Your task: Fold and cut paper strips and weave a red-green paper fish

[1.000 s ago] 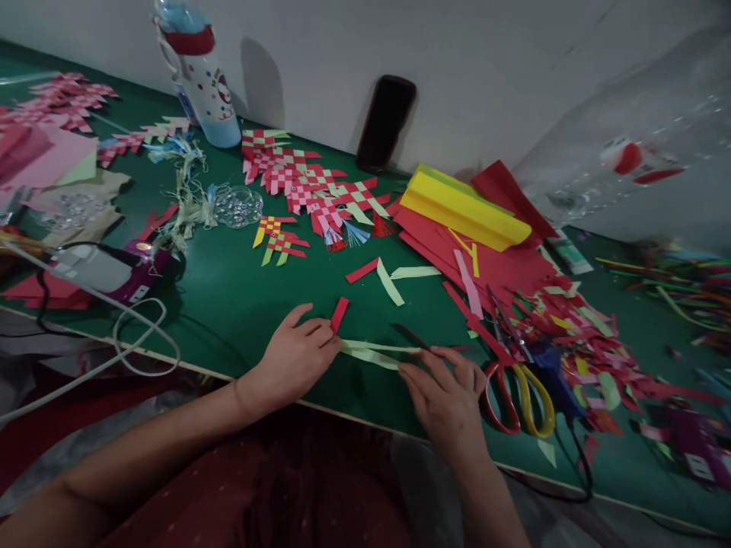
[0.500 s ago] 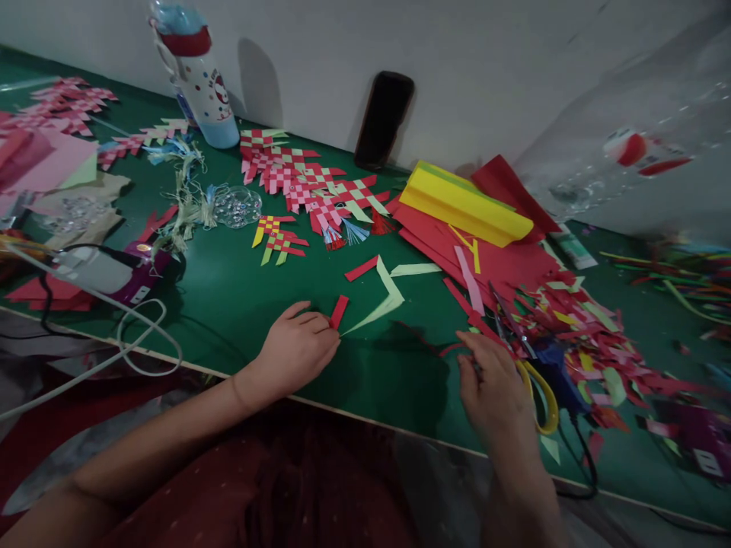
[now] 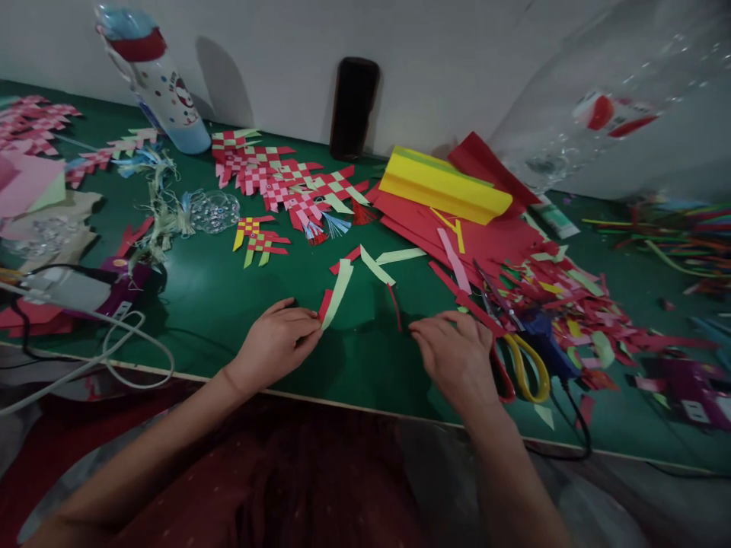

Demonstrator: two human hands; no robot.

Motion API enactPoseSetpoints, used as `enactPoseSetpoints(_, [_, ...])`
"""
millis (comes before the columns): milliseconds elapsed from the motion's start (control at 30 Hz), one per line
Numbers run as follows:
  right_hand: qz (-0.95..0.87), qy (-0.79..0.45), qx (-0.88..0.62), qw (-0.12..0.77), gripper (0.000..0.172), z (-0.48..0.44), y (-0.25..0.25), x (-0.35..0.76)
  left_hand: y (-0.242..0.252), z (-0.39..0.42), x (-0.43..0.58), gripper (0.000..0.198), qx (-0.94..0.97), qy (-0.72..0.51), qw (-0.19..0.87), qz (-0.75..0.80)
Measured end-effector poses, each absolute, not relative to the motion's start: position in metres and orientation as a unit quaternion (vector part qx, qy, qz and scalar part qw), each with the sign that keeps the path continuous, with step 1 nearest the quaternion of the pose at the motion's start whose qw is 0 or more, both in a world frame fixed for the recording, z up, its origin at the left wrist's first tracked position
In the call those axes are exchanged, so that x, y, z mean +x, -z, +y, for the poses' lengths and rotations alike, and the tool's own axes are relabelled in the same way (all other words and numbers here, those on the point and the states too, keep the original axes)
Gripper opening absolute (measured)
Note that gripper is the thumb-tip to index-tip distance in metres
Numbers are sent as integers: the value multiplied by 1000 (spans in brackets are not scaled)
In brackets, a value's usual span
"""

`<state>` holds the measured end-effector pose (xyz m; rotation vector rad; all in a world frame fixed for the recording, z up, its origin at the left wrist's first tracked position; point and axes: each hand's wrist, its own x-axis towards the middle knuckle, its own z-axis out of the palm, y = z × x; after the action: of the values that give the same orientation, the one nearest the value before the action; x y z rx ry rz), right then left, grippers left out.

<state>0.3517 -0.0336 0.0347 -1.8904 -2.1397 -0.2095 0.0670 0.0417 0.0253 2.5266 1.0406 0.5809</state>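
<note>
My left hand (image 3: 279, 339) is closed at the fingertips on a pale green paper strip (image 3: 340, 288) and a short red paper strip (image 3: 325, 303), both pointing up and away. My right hand (image 3: 457, 350) is pinched beside the lower end of a thin red paper strip (image 3: 394, 306), seen nearly edge-on; the exact contact is hard to see. Just beyond lie another red strip (image 3: 344, 260) and folded pale green strips (image 3: 400, 256) on the green table (image 3: 354, 380). Scissors with yellow and red handles (image 3: 531, 371) lie right of my right hand.
Woven paper fish (image 3: 285, 179) lie behind, left of red paper sheets (image 3: 411, 217) and folded yellow paper (image 3: 439, 190). A phone (image 3: 354, 106) and bottle (image 3: 177, 99) stand by the wall. Paper scraps (image 3: 582, 304) and a blue tool (image 3: 545, 346) are right; a cable (image 3: 131, 358) runs left.
My right hand has moved left, toward my left hand, and the thin red strip has moved left with it. The pale green strip at my left hand now stands up beside the red one.
</note>
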Motion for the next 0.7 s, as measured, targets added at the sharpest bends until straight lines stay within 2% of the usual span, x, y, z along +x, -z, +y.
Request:
enactPoseSetpoints(167, [-812, 60, -575, 78, 25, -25, -59, 307, -24, 42, 66, 20, 878, -232, 191, 372])
enactPoseSetpoints(467, [-880, 66, -471, 21, 21, 2, -72, 255, -24, 45, 63, 18, 880, -213, 226, 360])
enactPoseSetpoints(567, [-889, 50, -451, 55, 18, 5, -76, 251, -22, 42, 62, 14, 884, -218, 216, 352])
enactPoseSetpoints(633, [-883, 26, -452, 124, 13, 3, -78, 258, -20, 38, 64, 14, 893, -215, 187, 349])
enactPoseSetpoints(700, [-853, -9, -474, 219, 28, -2, -77, 272, -19, 34, 67, 14, 901, -211, 142, 351])
